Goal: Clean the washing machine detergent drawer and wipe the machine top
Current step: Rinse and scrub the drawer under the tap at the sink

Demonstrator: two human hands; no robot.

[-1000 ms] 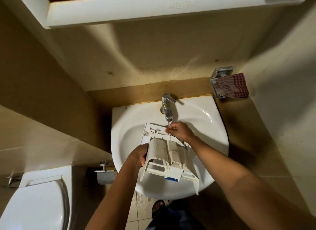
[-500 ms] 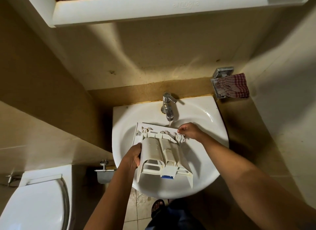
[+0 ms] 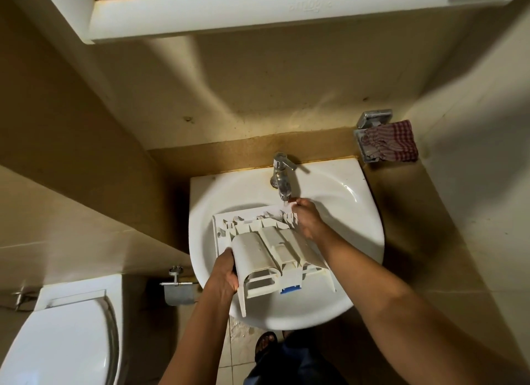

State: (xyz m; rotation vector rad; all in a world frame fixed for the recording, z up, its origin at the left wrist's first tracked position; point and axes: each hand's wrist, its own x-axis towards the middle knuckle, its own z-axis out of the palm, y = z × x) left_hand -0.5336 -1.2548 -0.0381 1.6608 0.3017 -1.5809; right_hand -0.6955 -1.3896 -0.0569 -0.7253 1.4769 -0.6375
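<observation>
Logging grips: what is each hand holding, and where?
Left hand grips the detergent drawer by its left side; right hand holds its far right corner.

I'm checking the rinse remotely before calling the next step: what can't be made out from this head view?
Head view:
Detergent drawer: the face turned toward the basin, hidden by its own body.
Left hand: fingers wrap behind the drawer's left edge, out of sight.
Right hand: pinching or rubbing the far corner, blurred in glare under the tap.
Sink drain: covered by the drawer.
Washing machine: outside the frame.
</observation>
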